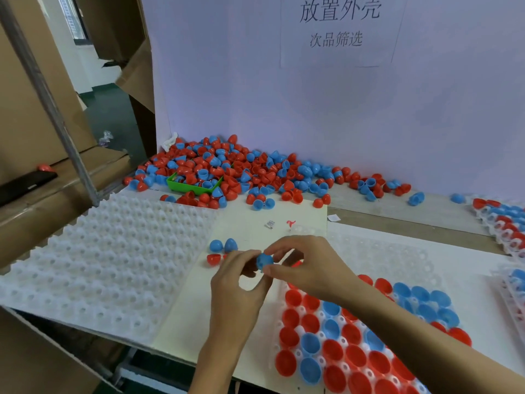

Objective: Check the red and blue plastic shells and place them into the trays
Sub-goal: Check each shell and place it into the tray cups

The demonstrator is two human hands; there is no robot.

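At the back of the bench, a white sheet (338, 29) is fixed to the pale board (255, 95), and two lines of Chinese writing are printed on it: 放置外壳 in large characters and 次品筛选 in smaller ones beneath. Below the board, a heap of loose red and blue shells (255, 169) is spread along the tabletop, and a green tray (187, 186) is half buried in its left part. A small printed tag (270, 224) lies on the cream sheet (250, 223) near the heap, but its marks are too small to be read; a tiny red scrap (290, 222) lies just beside it.

A blue shell (264, 260) is held over the cream sheet, pinched between the curled fingers of the left hand (240, 277) and the thumb and fingertips of the right hand (308, 264), so that both hands are brought together on it. Much of the shell is covered by the fingers, and whether anything red behind the right hand is joined to it cannot be told.

Two blue shells (223, 245) and a red shell (213, 259) rest on the sheet just left of the hands. A partly filled tray (369, 251) lies under the right forearm, with red and blue shells seated open side up; its lower edge is cut off by the frame. An empty white tray (108, 251) lies to the left. More filled trays (502, 220) are cut off at the right edge.
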